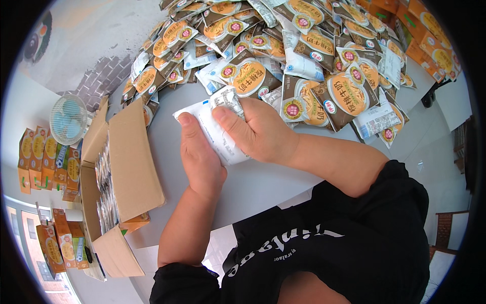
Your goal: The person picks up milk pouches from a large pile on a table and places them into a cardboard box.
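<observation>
A soft milk pouch point(216, 133), its white back facing up, is held between my two hands above the grey table point(182, 190). My left hand point(201, 152) grips its left edge with the thumb on top. My right hand point(262, 127) holds the right side, its thumb on the white face near a silvery printed part; the fingers of both hands are hidden beneath. Just beyond the hands lies a large heap of brown and orange milk pouches point(345, 97), some turned white side up. Left of my left hand stands an open cardboard box point(133, 163) with upright rows of pouches inside.
Orange cartons point(41, 155) and a small fan point(68, 119) stand beyond the box at the left. More cartons point(57, 243) are at the lower left. Stacked orange cartons point(427, 38) sit at the far right. The open box's flaps spread over the table's left side.
</observation>
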Tool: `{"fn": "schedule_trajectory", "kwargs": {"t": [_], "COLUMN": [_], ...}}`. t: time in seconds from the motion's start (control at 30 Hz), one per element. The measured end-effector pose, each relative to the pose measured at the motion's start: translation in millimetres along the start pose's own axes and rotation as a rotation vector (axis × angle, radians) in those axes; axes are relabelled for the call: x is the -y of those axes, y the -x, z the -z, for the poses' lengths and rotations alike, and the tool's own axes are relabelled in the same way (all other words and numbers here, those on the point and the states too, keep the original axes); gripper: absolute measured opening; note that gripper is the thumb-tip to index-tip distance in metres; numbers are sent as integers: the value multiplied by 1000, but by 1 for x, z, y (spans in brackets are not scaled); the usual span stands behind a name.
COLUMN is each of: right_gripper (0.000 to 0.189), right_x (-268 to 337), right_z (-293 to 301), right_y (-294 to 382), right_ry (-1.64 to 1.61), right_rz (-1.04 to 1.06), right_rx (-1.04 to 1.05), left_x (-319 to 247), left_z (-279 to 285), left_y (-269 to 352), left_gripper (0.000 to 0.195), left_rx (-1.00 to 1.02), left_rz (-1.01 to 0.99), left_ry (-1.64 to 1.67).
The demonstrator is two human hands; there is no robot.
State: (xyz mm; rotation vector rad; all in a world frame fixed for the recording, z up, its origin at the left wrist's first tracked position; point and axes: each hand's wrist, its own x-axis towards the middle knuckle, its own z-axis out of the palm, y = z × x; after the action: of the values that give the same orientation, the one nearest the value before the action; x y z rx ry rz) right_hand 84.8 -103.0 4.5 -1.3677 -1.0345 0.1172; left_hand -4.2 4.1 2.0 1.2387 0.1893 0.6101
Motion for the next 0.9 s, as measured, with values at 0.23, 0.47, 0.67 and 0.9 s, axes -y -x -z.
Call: {"fn": "schedule_trajectory", "kwargs": {"t": [0.23, 0.47, 0.67, 0.9], "right_gripper": [45, 36, 34, 23], "right_x": [-8, -6, -3, 4], "right_z": [11, 24, 31, 30], "right_y": [-5, -19, -22, -19], "right_ry": [79, -270, -335, -278], "right_rz": [-103, -288, -396, -313], "right_rx": [-68, 17, 186, 165], "left_x": [13, 8, 5, 0], "left_z": [2, 11, 10, 4], "left_y": [-6, -12, -8, -6], "left_gripper": [48, 45, 48, 51], "left_rx": [39, 267, 292, 321], "left_rz": [-5, 163, 212, 147], "left_ry": [-65, 68, 27, -14]}}
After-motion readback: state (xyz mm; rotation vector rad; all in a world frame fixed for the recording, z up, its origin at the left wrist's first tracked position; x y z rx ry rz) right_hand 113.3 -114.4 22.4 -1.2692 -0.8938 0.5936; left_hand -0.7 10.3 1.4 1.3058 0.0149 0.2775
